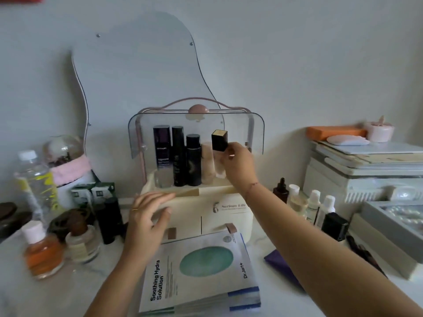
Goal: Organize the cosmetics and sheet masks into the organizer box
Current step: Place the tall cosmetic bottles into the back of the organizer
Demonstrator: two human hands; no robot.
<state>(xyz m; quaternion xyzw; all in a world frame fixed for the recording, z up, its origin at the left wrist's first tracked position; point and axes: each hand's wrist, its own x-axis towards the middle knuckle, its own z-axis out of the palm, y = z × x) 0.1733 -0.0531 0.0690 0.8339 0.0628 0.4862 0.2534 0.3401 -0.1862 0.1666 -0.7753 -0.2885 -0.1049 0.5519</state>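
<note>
A cream organizer box [231,216] with a raised clear lid [254,133] stands at the middle of the table. Its upper shelf holds three dark bottles [178,156] and a pale bottle [207,163]. My right hand [239,165] grips a clear bottle with a square black cap [219,140], upright at the shelf's right end. My left hand [146,216] hovers with spread fingers at the box's front left corner, holding nothing. A stack of sheet masks [196,273] lies flat in front of the box.
Left of the box stand a water bottle [34,179], an orange bottle [42,250], a round glass bottle [81,239] and a black tube [109,220]. To the right are a dropper bottle [281,191], small white-capped bottles [320,207], a black jar [335,225] and stacked trays [366,170].
</note>
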